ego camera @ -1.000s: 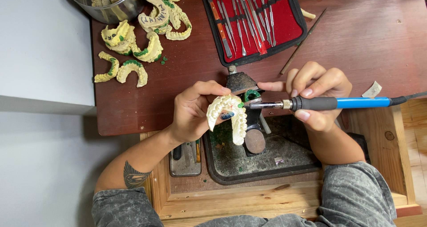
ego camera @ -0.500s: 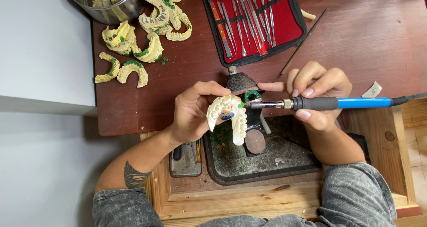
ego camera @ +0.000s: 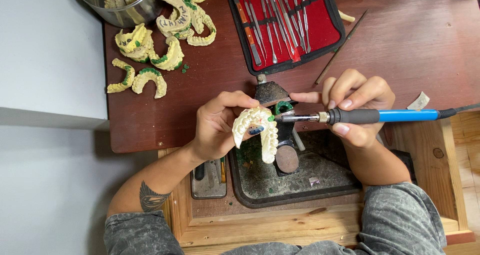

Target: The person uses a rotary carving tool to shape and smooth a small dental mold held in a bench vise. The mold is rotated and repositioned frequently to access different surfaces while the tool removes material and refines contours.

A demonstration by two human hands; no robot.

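Plaster cast (ego camera: 260,130) in left hand (ego camera: 217,127) grip | right hand (ego camera: 357,102) grips iron (ego camera: 365,116) | burner (ego camera: 277,97) behind

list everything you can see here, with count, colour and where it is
dental cast in hand: one, cream, over the tray
electric wax tool: one, blue and black handle, tip at the cast
loose dental casts: several, cream and yellow with green wax, table's far left
metal bowl: one, silver, far left corner, holds more casts
instrument case: one, red lining, open, far centre
dark tray: one, in the wooden drawer
table: one, reddish brown
left hand: holds the cast
right hand: holds the wax tool
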